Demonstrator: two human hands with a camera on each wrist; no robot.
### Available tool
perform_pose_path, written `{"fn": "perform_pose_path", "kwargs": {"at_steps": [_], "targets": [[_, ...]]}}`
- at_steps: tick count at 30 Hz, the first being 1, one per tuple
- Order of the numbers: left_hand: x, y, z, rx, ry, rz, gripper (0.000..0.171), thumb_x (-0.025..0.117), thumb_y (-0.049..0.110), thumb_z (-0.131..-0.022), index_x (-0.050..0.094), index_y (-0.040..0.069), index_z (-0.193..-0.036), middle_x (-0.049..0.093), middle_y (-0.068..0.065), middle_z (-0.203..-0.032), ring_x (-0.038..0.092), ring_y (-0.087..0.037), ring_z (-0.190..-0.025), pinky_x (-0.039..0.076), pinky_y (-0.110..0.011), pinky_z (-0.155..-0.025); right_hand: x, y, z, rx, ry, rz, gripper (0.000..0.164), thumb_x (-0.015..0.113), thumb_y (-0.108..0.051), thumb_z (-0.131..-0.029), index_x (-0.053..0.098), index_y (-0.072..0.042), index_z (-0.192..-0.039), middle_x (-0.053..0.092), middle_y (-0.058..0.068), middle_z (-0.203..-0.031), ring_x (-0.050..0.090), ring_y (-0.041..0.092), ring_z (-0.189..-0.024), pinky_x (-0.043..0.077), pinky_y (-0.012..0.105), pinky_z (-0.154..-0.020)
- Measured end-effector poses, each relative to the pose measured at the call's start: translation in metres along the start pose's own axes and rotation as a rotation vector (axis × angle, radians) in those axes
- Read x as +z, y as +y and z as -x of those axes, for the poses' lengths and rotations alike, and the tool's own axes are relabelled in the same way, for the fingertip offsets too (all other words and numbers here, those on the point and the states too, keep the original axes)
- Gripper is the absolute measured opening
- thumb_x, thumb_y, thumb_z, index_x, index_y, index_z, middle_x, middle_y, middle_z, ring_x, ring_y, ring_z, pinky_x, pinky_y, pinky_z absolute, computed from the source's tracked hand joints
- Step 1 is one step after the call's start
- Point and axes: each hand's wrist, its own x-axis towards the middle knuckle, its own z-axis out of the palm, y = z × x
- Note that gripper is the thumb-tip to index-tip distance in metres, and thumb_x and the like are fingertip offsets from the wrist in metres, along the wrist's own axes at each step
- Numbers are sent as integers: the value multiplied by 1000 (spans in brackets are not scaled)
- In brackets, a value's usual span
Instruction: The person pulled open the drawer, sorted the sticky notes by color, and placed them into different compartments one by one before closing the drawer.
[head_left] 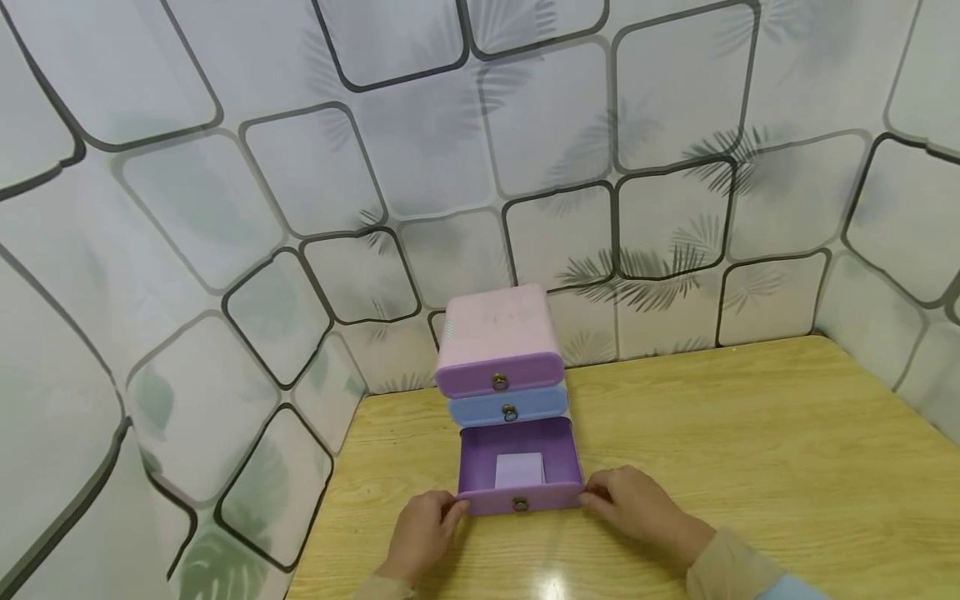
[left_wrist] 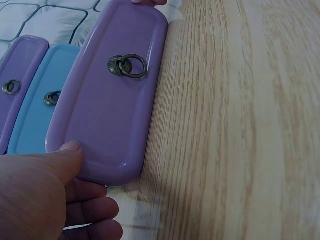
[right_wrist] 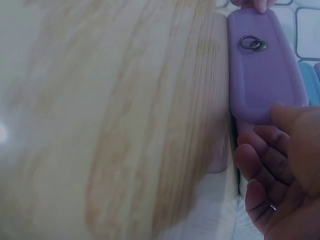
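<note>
A small chest of drawers (head_left: 498, 323) with a pink top stands toward the back of the table. Its bottom purple drawer (head_left: 487, 502) is pulled well out toward me, and a pale lilac block or stack of paper (head_left: 519, 471) lies inside it. My left hand (head_left: 420, 533) grips the left end of the drawer front, thumb on its face in the left wrist view. At the opposite end, my right hand (head_left: 637, 507) pinches the panel likewise, with the thumb (right_wrist: 287, 115) on the front and fingers curled beneath. A bronze ring pull (left_wrist: 127, 66) hangs untouched between the hands.
Above the pulled-out drawer are a blue drawer (head_left: 480, 408) and a purple top drawer (head_left: 465, 382), each with a ring pull. Wood-grain table (head_left: 750, 433) extends to the right. Patterned wall covering (head_left: 442, 150) rises behind and along both sides.
</note>
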Motion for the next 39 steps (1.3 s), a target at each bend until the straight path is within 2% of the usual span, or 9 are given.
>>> {"fn": "perform_pose_path", "kwargs": {"at_steps": [6,15,20,29,32,39], "targets": [[0,0,0,-7,3,4,29,63,34,-93,69,15,-72,57,13,-63,46,0,-56,40,-22,-49,0,-1,-1,9,-6,8,13,67,-29,-91,68,-20,-81,49,-20,-63,41,-3,-54,39,19,-49],[-5,4,-4,-18,61,-13,31,64,34,-92,64,19,-65,50,15,-59,44,-1,-54,38,-20,-50,-2,-2,-3,17,13,1,13,67,-30,-91,68,-24,-79,50,-21,-63,42,-2,-55,38,20,-50],[-5,4,-5,6,80,-17,33,64,34,-92,61,20,-63,47,15,-57,41,-1,-53,36,-20,-48,-4,-3,-5,8,33,13,14,68,-29,-90,66,-25,-76,51,-22,-64,43,-2,-57,39,20,-52],[-4,5,-14,-27,50,-13,28,65,30,-92,64,18,-66,48,14,-58,42,-2,-53,36,-20,-48,-5,2,-14,13,56,15,16,68,-24,-90,66,-23,-74,51,-20,-63,44,-2,-55,41,20,-51],[-3,4,-18,-31,35,-19,28,65,30,-93,64,18,-67,48,13,-58,42,-2,-53,36,-21,-48,-5,3,-17,39,41,8,15,67,-24,-91,67,-22,-76,54,-19,-65,46,-2,-56,42,20,-52],[1,1,-27,-27,54,-15,27,65,31,-92,67,16,-69,54,12,-60,46,-3,-55,38,-22,-50,-7,6,-24,66,6,9,14,65,-25,-93,70,-20,-80,58,-17,-68,48,-1,-58,43,22,-55]]}}
